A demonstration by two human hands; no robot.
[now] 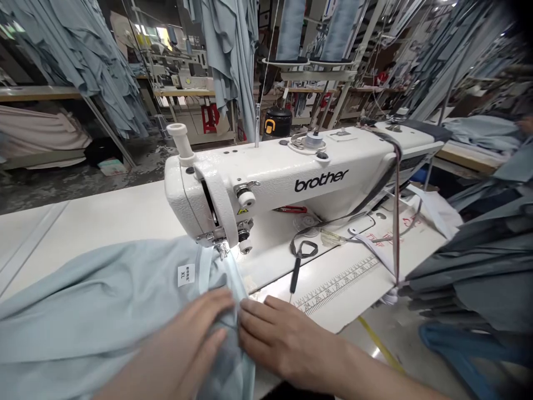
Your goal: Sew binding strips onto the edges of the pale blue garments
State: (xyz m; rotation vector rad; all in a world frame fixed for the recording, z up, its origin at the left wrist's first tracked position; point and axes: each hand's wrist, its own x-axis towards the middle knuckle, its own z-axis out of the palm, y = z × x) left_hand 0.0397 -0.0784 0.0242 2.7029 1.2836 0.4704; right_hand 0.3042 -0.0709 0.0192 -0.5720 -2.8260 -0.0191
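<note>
Light blue fabric (125, 289) spreads over the left of the white table and runs under the needle area of a white sewing machine (266, 172). A white XL label (186, 275) shows near the fabric's folded edge. My left hand (195, 333), slightly blurred, rests on the fabric just in front of the needle, fingers apart and nothing gripped. To its right, my right hand (277, 336) has its fingers bent together on the fabric's right edge, pinching it. The fingertips of both hands are close to each other.
On the machine bed lie a black-handled tool (295, 275) and red snips (292, 209). A printed ruler (333, 289) runs along the table's front. Straps (396, 222) hang over the machine's right end. Blue garments (478, 278) are piled at right. Thread cones (290, 30) stand behind.
</note>
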